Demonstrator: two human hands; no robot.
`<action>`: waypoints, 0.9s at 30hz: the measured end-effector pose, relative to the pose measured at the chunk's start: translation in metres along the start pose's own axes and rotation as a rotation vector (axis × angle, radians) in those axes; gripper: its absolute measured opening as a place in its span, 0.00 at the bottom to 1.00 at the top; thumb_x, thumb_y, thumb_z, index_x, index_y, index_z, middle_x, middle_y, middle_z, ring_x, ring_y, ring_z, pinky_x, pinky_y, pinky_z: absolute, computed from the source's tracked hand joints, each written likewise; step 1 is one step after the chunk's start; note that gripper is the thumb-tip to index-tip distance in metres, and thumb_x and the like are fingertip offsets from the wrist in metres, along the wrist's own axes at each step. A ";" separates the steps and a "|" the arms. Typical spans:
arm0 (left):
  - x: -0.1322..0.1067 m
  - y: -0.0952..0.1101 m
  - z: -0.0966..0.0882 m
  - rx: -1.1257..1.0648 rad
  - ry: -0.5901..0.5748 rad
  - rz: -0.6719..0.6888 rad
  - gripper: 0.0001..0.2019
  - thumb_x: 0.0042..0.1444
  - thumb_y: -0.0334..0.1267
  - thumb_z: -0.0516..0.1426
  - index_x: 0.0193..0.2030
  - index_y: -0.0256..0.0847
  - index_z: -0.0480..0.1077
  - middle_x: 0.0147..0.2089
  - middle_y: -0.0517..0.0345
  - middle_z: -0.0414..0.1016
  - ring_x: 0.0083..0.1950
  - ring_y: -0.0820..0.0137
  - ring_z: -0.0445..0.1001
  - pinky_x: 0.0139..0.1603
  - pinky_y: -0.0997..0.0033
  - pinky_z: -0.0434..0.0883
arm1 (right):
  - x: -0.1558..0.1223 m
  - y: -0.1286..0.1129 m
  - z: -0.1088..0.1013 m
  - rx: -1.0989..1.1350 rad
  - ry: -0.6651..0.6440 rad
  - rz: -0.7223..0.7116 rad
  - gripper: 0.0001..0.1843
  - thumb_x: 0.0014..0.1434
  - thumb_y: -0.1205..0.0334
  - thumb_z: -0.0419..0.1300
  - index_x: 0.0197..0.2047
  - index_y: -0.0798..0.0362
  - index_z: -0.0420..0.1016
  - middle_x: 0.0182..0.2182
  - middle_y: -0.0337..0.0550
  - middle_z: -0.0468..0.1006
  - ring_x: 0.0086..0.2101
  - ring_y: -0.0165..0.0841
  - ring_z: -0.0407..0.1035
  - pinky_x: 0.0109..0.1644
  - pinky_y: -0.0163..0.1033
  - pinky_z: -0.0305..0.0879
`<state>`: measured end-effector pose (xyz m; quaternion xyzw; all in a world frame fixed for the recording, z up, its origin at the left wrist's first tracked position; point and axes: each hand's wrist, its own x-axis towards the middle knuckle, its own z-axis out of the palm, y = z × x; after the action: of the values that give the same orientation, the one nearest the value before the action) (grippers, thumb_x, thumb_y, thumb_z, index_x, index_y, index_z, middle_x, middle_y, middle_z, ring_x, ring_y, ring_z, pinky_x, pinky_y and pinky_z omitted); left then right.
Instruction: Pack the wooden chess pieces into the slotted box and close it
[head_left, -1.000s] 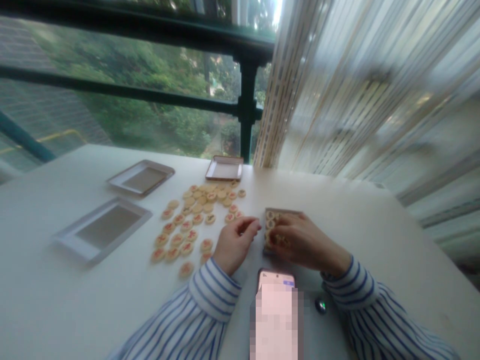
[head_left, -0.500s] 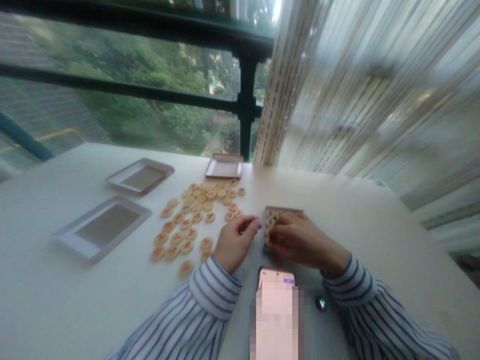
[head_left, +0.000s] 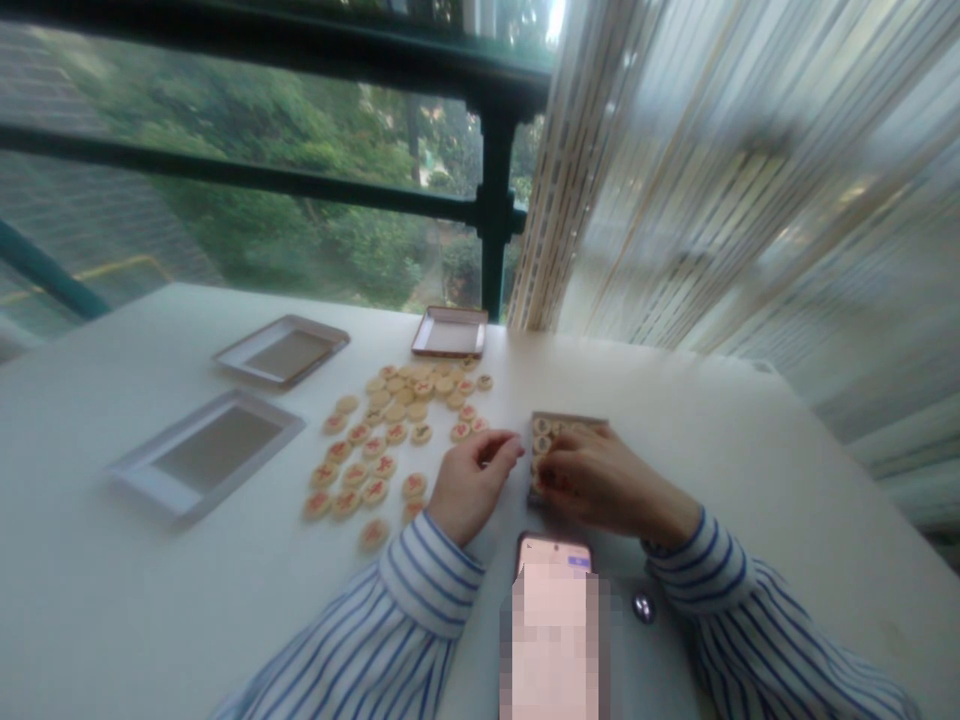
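Observation:
My right hand (head_left: 604, 478) is over a small shallow box (head_left: 568, 415), its fingers bunched down on a round wooden Chinese chess piece near the box's left side. Rows of pieces with dark markings (head_left: 542, 443) show inside the box; the hand covers the rest. To the left of the box, my left hand (head_left: 472, 485) is closed with thumb and fingertips together. Whatever it holds, if anything, cannot be made out. Beyond and left of that hand, many loose chess pieces (head_left: 373, 490) lie spread out, several with red characters, others plain side up.
Two shallow trays (head_left: 289, 425) (head_left: 337, 345) lie at the left, and a smaller one (head_left: 420, 350) stands at the far edge of the white table (head_left: 187, 620). A phone (head_left: 555, 640) lies between my forearms, beside a small shiny round object (head_left: 643, 606). String curtains (head_left: 570, 200) hang at the right.
Both hands stay in nearly the same place, and the pieces and trays have not moved. The green glint on the small round object has gone.

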<state>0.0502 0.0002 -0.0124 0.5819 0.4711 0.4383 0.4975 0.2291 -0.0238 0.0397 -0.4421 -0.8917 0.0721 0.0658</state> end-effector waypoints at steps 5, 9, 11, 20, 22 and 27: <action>0.000 0.001 0.000 0.018 -0.004 0.019 0.14 0.51 0.46 0.56 0.37 0.38 0.73 0.35 0.52 0.79 0.35 0.67 0.75 0.34 0.70 0.70 | 0.000 0.000 -0.002 0.010 -0.003 0.008 0.09 0.57 0.57 0.56 0.35 0.51 0.74 0.32 0.44 0.73 0.37 0.33 0.64 0.43 0.39 0.53; 0.000 0.002 0.000 0.019 0.002 0.017 0.14 0.51 0.46 0.56 0.37 0.37 0.73 0.34 0.52 0.78 0.35 0.67 0.75 0.34 0.70 0.71 | 0.000 -0.001 -0.003 0.004 -0.009 0.023 0.10 0.58 0.56 0.55 0.35 0.51 0.75 0.33 0.44 0.73 0.37 0.33 0.65 0.43 0.40 0.53; 0.000 0.002 0.000 0.024 0.000 0.018 0.14 0.51 0.46 0.56 0.38 0.37 0.73 0.35 0.52 0.78 0.35 0.67 0.75 0.35 0.70 0.71 | 0.001 -0.001 -0.003 -0.004 -0.013 0.026 0.10 0.58 0.56 0.54 0.35 0.51 0.75 0.32 0.44 0.74 0.37 0.33 0.65 0.43 0.40 0.52; 0.000 -0.001 0.000 0.052 -0.016 0.038 0.14 0.53 0.46 0.55 0.38 0.38 0.73 0.34 0.53 0.78 0.35 0.68 0.75 0.36 0.70 0.71 | 0.000 -0.002 -0.001 -0.005 -0.041 0.040 0.11 0.58 0.57 0.53 0.33 0.52 0.74 0.33 0.44 0.74 0.37 0.33 0.64 0.43 0.39 0.52; 0.000 -0.001 0.000 0.052 -0.013 0.035 0.14 0.53 0.46 0.55 0.38 0.37 0.73 0.35 0.53 0.78 0.36 0.68 0.75 0.36 0.70 0.71 | 0.000 -0.002 -0.002 0.003 -0.044 0.040 0.11 0.58 0.56 0.53 0.34 0.52 0.74 0.33 0.44 0.74 0.37 0.33 0.64 0.43 0.39 0.52; 0.001 -0.001 0.000 0.041 -0.007 0.038 0.14 0.52 0.45 0.55 0.38 0.37 0.73 0.35 0.52 0.78 0.36 0.68 0.75 0.36 0.70 0.71 | 0.001 -0.001 -0.002 0.011 -0.055 0.034 0.10 0.58 0.58 0.54 0.34 0.52 0.74 0.33 0.44 0.73 0.37 0.33 0.64 0.43 0.39 0.52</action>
<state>0.0501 0.0009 -0.0130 0.6024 0.4668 0.4358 0.4788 0.2280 -0.0234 0.0420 -0.4545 -0.8851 0.0903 0.0424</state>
